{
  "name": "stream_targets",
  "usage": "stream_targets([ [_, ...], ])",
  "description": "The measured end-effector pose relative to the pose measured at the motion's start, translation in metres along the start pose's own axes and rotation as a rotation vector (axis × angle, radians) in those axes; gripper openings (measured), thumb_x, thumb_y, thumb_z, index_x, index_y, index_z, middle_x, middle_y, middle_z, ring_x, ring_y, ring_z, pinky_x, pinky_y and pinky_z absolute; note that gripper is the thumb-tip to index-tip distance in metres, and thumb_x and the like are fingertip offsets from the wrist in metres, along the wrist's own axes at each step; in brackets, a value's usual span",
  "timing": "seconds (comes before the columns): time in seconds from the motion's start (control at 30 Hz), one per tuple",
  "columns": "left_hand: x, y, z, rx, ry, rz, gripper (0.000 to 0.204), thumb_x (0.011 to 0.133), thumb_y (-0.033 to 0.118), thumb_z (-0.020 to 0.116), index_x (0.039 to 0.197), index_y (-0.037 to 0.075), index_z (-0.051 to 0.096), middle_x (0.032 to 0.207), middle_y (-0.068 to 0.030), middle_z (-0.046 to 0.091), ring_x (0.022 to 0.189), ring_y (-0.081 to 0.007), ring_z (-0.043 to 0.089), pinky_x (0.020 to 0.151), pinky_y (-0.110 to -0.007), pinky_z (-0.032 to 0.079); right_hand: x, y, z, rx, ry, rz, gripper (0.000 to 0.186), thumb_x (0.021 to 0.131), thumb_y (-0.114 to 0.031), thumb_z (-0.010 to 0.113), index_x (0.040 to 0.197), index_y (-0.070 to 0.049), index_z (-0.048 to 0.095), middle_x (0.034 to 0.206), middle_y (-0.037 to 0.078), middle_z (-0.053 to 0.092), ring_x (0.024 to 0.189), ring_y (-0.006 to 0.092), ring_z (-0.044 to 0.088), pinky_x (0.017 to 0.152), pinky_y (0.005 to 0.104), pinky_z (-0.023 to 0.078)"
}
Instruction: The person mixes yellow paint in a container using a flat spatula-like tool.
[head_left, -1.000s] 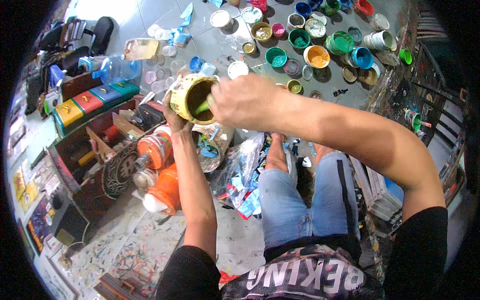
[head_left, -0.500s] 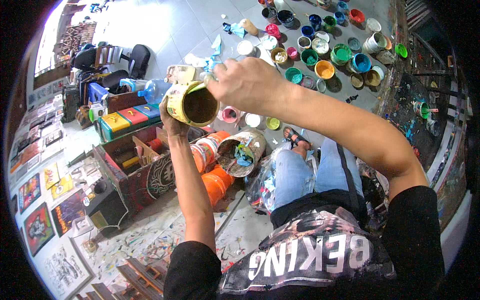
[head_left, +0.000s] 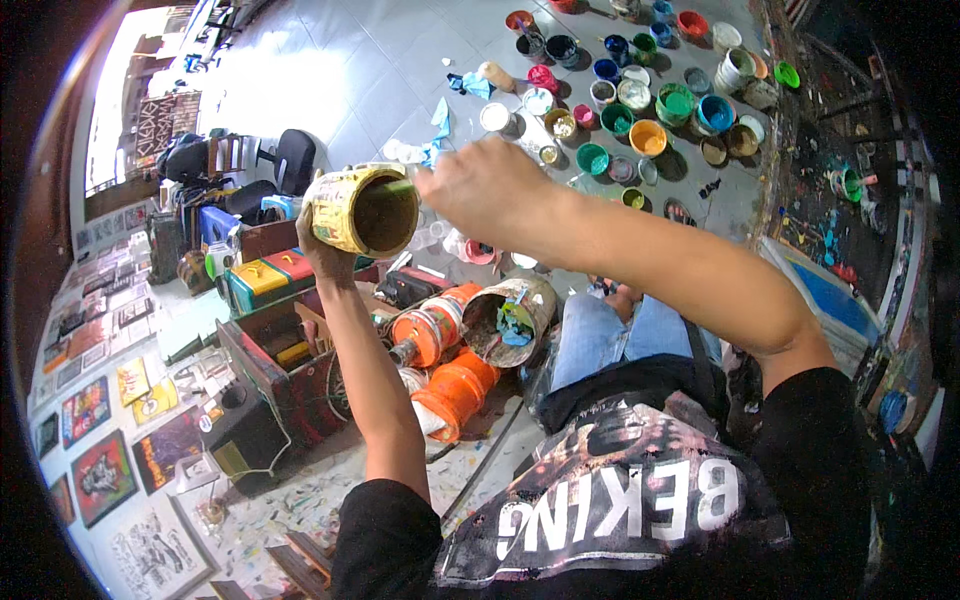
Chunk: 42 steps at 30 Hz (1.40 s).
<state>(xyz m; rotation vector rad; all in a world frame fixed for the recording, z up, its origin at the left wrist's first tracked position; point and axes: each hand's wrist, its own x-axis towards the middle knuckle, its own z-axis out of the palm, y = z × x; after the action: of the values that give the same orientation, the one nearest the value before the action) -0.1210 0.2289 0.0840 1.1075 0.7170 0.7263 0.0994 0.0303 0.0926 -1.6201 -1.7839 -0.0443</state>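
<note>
My left hand (head_left: 323,250) is wrapped round a yellow paint tub (head_left: 338,212) from the left and below. The tub is raised and tipped on its side, its mouth facing me and its inside dark and brownish. At the mouth's right edge, my right hand (head_left: 488,190) is closed on a flat yellow-green strip (head_left: 400,187), perhaps a scraper. The strip's end reaches into the tub, and my fingers hide the rest of it.
Many open paint pots (head_left: 647,138) stand on the tiled floor at the far right. Below the tub lie a stained bucket (head_left: 545,300) with crumpled scraps inside and orange buckets (head_left: 458,395). A wooden box (head_left: 270,375) and a colourful bench (head_left: 255,280) stand to the left.
The tub in my left hand has shifted slightly left and turned more towards me. My right hand has moved a little right and down with the strip. The whole view has also shifted.
</note>
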Motion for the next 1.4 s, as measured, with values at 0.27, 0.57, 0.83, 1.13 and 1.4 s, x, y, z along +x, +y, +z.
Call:
stream_targets([
  [0.27,0.008,0.003,-0.013,-0.05,-0.143,0.025,0.076,0.09,0.039,0.054,0.149,-0.001,0.027,0.144,-0.0293,0.04,0.133,-0.0384,0.044,0.113,-0.051,0.033,-0.003,-0.007,-0.006,0.069,-0.074,0.128,0.013,0.08,-0.01,0.06,0.084,-0.001,0.068,0.078,0.016,0.071,0.072,0.0301,0.072,0.062,0.0399,0.059],
  [0.57,0.024,0.009,-0.008,0.074,-0.134,0.023,0.069,0.091,0.044,0.045,0.139,-0.005,0.041,0.136,-0.0266,0.051,0.127,-0.0381,0.051,0.108,-0.051,0.041,-0.009,-0.008,-0.006,-0.019,-0.081,0.122,0.023,0.077,-0.014,0.067,0.096,-0.003,0.063,0.075,0.014,0.068,0.071,0.0297,0.071,0.063,0.0406,0.057],
  [0.83,0.036,0.009,-0.007,-0.049,-0.323,0.037,0.08,0.089,0.038,0.056,0.151,0.0,0.022,0.146,-0.0313,0.036,0.132,-0.0373,0.045,0.112,-0.048,0.036,-0.012,-0.009,-0.011,-0.004,-0.055,0.141,0.011,0.08,-0.012,0.062,0.085,-0.002,0.064,0.074,0.016,0.069,0.069,0.0288,0.072,0.061,0.0402,0.058],
  [1.13,0.047,0.022,0.01,0.045,-0.341,0.061,0.069,0.093,0.032,0.048,0.15,0.0,0.024,0.148,-0.0283,0.034,0.135,-0.0383,0.04,0.113,-0.051,0.034,-0.008,0.001,-0.006,-0.023,-0.012,0.34,0.015,0.083,-0.009,0.056,0.09,-0.004,0.067,0.081,0.017,0.07,0.077,0.0327,0.072,0.065,0.0422,0.058],
  [1.4,0.05,0.005,0.045,-0.014,-0.319,0.072,0.079,0.086,0.03,0.054,0.151,0.0,0.02,0.151,-0.0291,0.029,0.136,-0.0371,0.039,0.114,-0.048,0.032,-0.033,0.033,0.025,0.435,-0.124,0.507,0.022,0.088,-0.018,0.053,0.097,-0.006,0.069,0.088,0.024,0.068,0.087,0.039,0.068,0.08,0.0485,0.053],
])
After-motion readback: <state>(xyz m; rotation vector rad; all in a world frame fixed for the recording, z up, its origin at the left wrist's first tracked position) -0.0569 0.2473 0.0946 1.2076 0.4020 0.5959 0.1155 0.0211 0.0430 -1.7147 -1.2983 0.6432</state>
